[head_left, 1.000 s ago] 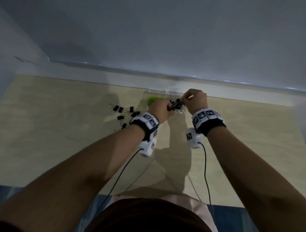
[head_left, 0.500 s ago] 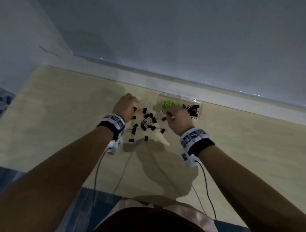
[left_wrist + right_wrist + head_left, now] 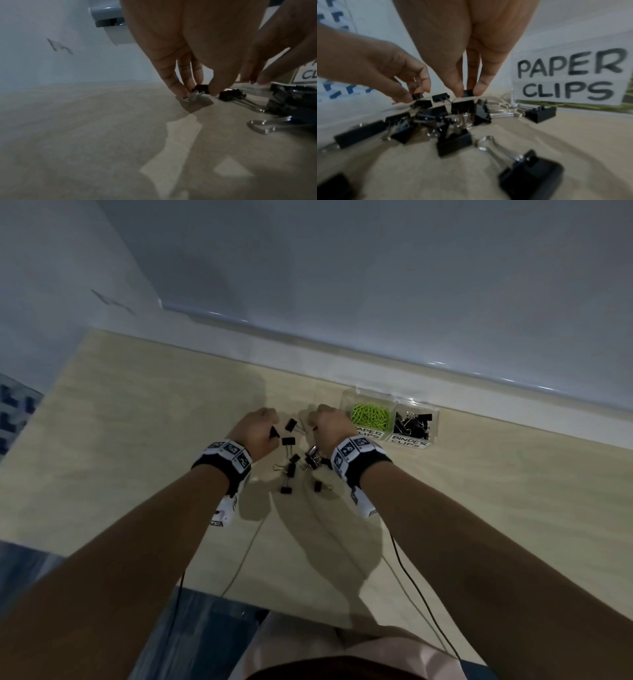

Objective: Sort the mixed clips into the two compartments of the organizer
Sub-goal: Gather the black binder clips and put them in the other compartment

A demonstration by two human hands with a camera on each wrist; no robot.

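A clear two-compartment organizer (image 3: 433, 424) stands at the table's back edge. Its left half, labelled PAPER CLIPS (image 3: 568, 77), holds green paper clips (image 3: 371, 415); the right half, labelled BINDER CLIPS, holds black binder clips (image 3: 412, 422). Several loose black binder clips (image 3: 291, 470) lie just left of it. My left hand (image 3: 197, 90) reaches down to the pile's left side and pinches a small black binder clip (image 3: 201, 87). My right hand (image 3: 468, 92) is beside the organizer's front left corner, with thumb and finger pinching another black binder clip (image 3: 468, 93) at the top of the heap.
The beige table (image 3: 137, 440) meets a pale wall ledge (image 3: 342, 361) just behind the organizer. Two thin cables (image 3: 416, 587) trail from my wrists back over the near table edge. A large binder clip (image 3: 532, 174) lies close under my right wrist.
Both hands have left the organizer's binder clip compartment, moved left to the loose pile and come down on it; each now pinches a black clip.
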